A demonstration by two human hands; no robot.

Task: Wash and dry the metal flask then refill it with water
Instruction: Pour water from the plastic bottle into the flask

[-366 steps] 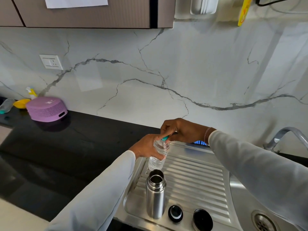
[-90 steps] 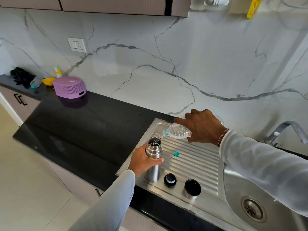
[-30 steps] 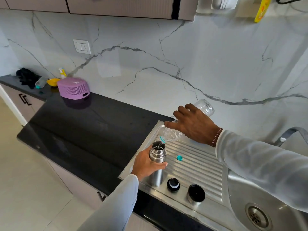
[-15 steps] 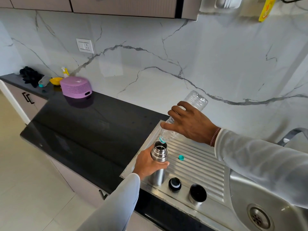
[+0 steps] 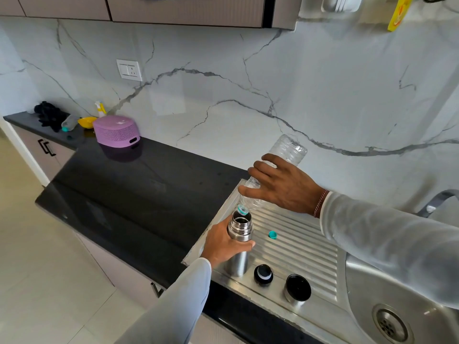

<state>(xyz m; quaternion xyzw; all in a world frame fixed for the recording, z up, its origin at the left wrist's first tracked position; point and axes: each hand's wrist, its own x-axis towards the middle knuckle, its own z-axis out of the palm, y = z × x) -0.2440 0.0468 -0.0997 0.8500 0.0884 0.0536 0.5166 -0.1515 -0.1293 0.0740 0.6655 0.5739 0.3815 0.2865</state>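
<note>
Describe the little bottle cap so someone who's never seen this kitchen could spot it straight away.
Find the ribbed steel drainboard left of the sink. The cap lies alone on the ribs, right of the flask. It is teal and tiny; the two lids nearer the front edge are black.

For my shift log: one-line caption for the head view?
Left hand steadies the metal flask on the drainboard while right hand upends the plastic bottle into it.

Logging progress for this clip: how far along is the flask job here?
Washing and drying can't be judged from this frame. Refilling is in hand: the left hand grips the open flask on the drainboard while the right hand tips a plastic bottle over its mouth. Left: fitting the stopper and cup lid.
</note>
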